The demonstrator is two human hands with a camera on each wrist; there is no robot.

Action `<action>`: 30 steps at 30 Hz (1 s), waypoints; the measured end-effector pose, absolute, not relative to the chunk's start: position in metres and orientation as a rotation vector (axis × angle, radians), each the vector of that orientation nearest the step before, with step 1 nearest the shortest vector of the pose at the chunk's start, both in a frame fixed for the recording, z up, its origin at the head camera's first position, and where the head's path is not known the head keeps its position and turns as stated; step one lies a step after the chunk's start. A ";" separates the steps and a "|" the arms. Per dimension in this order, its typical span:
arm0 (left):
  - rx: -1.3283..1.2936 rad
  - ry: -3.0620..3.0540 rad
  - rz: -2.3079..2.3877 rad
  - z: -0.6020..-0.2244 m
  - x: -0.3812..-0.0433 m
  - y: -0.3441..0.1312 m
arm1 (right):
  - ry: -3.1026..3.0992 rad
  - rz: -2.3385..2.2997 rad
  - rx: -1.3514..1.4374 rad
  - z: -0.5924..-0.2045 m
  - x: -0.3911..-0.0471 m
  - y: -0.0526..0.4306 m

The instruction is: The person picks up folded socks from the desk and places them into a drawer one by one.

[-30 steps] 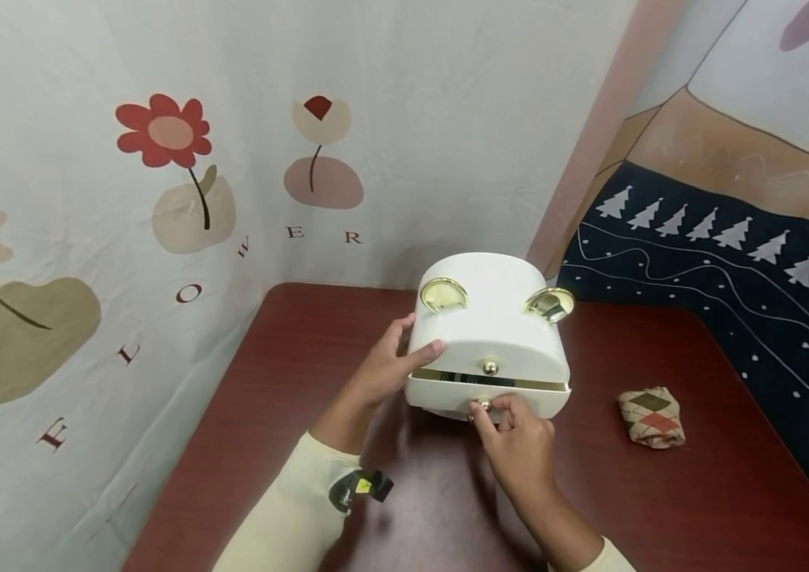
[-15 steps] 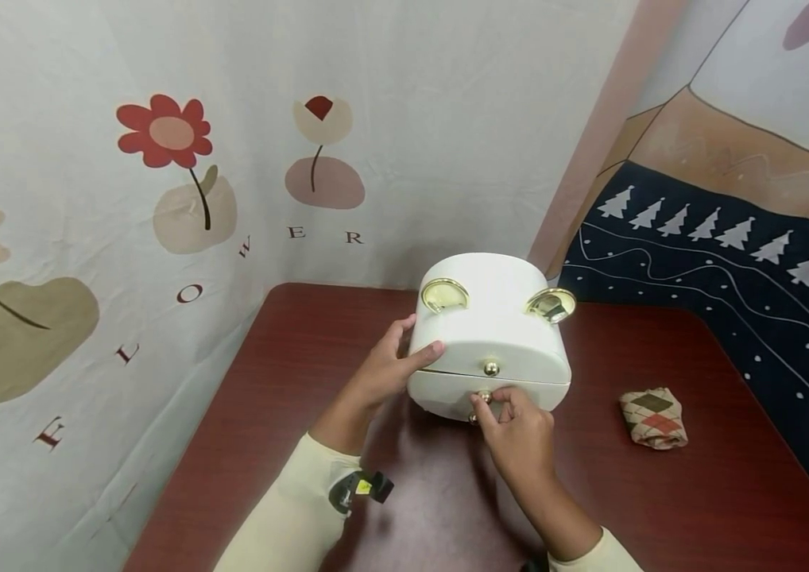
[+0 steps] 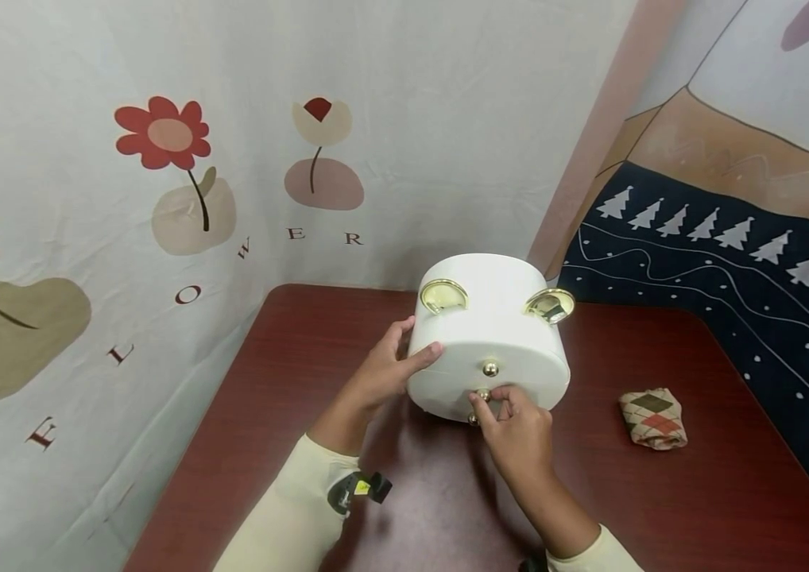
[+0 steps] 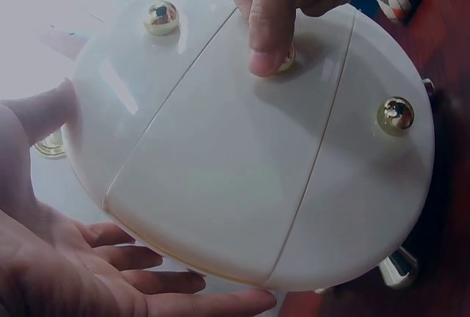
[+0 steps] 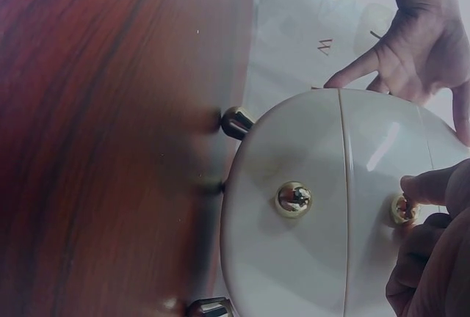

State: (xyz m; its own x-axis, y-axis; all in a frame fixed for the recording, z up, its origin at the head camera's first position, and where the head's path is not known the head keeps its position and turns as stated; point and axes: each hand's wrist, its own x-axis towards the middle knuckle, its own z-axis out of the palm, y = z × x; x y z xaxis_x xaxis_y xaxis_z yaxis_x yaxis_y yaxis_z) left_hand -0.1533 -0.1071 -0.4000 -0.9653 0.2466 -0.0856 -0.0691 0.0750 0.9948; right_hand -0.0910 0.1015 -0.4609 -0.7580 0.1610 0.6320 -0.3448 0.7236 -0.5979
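Note:
A glossy white rounded drawer box (image 3: 483,318) with two gold-rimmed ears (image 3: 443,295) stands on the table. Its middle drawer is closed, flush with the front. The right hand (image 3: 519,441) pinches the gold knob (image 5: 403,209) of that drawer between thumb and fingers. Along the box's left side lies the left hand (image 3: 385,367), its fingers extended and its thumb against the front edge. Above and below the pinched knob sit an upper knob (image 4: 161,17) and a lower knob (image 4: 396,115). Short metallic legs (image 5: 236,122) hold the box up.
On the dark red table (image 3: 726,477), right of the box, lies a folded argyle-patterned cloth bundle (image 3: 653,419). A flower-printed curtain (image 3: 412,159) hangs directly behind the table, and a navy tree-patterned cloth (image 3: 719,278) hangs on the right.
One second ago the middle drawer stood partly out with dark contents showing. The right hand has pushed it in by its knob until the gap disappeared. The left hand has stayed in place.

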 end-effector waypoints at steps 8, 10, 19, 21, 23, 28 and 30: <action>0.214 2.282 1.862 -0.405 -0.152 -0.109 | -2.232 0.962 0.151 -0.463 -0.091 0.101; 0.214 2.313 1.844 -0.405 -0.152 -0.110 | -2.235 0.970 0.152 -0.464 -0.090 0.102; 0.199 2.330 1.827 -0.405 -0.152 -0.110 | -2.380 0.950 0.079 -0.466 -0.081 0.105; 0.198 2.331 1.827 -0.404 -0.152 -0.109 | -2.525 0.924 0.018 -0.466 -0.081 0.106; 0.195 2.335 1.826 -0.404 -0.151 -0.109 | -2.688 0.904 -0.039 -0.466 -0.081 0.106; 0.184 2.331 1.836 -0.403 -0.151 -0.109 | -2.877 0.845 -0.082 -0.468 -0.086 0.105; 0.181 2.331 1.838 -0.403 -0.152 -0.110 | -2.883 0.821 -0.064 -0.468 -0.087 0.104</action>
